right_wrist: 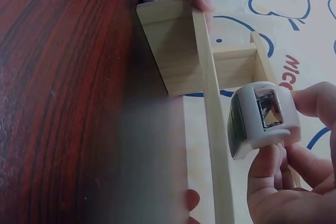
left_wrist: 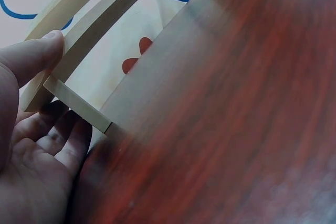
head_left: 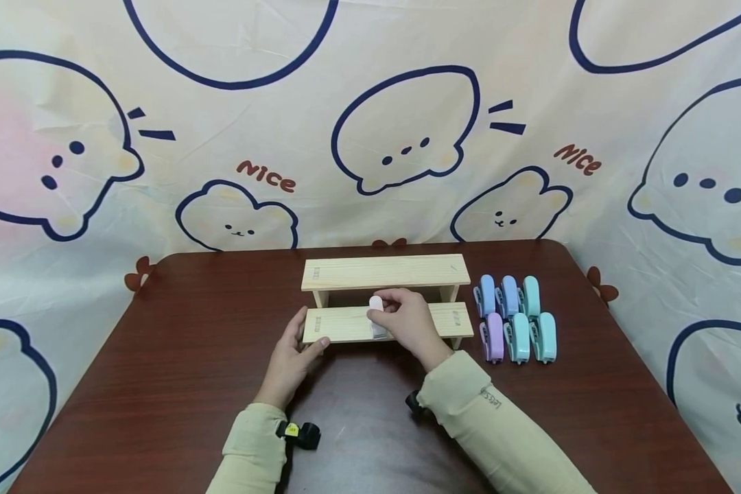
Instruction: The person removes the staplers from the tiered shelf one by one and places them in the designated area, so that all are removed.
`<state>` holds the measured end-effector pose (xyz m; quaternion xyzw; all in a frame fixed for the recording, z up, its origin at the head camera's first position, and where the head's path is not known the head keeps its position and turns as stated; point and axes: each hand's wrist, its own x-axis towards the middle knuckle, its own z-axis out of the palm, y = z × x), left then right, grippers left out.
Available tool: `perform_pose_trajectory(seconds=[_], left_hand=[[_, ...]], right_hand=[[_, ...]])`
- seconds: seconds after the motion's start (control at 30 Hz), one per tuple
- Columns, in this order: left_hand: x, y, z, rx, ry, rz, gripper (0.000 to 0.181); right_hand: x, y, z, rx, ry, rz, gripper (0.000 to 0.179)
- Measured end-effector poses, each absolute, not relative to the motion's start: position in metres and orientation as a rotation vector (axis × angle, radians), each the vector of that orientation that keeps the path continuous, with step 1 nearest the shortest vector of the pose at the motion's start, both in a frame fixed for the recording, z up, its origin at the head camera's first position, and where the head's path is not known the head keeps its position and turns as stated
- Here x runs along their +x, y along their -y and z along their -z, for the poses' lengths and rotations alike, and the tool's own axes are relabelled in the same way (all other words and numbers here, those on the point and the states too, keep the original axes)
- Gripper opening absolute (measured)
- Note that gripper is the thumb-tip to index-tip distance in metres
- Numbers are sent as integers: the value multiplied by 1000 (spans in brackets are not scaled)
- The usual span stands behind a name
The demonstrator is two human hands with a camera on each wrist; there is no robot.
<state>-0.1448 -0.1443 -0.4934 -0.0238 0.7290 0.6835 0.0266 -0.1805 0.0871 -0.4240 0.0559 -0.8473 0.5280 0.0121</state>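
A two-tier light wooden rack (head_left: 342, 326) stands on the table. My right hand (head_left: 412, 322) pinches a small white stapler (head_left: 376, 302) between thumb and fingers over the lower tier. In the right wrist view, the stapler (right_wrist: 247, 119) shows an opening with metal inside, close beside the board's edge. My left hand (head_left: 288, 360) grips the left end of the lower tier. Its thumb lies on the board's edge and its fingers sit beneath, around the leg (left_wrist: 79, 106).
Right of the rack, several small staplers stand in two rows: blue ones (head_left: 486, 295), teal ones (head_left: 520, 337) and a purple one (head_left: 494, 337). The dark brown table (head_left: 191, 384) meets a cartoon-printed cloth (head_left: 309, 130) behind and at the sides.
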Motion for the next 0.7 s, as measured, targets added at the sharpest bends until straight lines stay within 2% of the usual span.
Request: perform_pose_trajectory(seconds=[0.7], left_hand=[[-145, 143, 493, -78, -2232, -2131, 85]], right_hand=[[-166, -108, 417, 73, 2517, -1815, 35]])
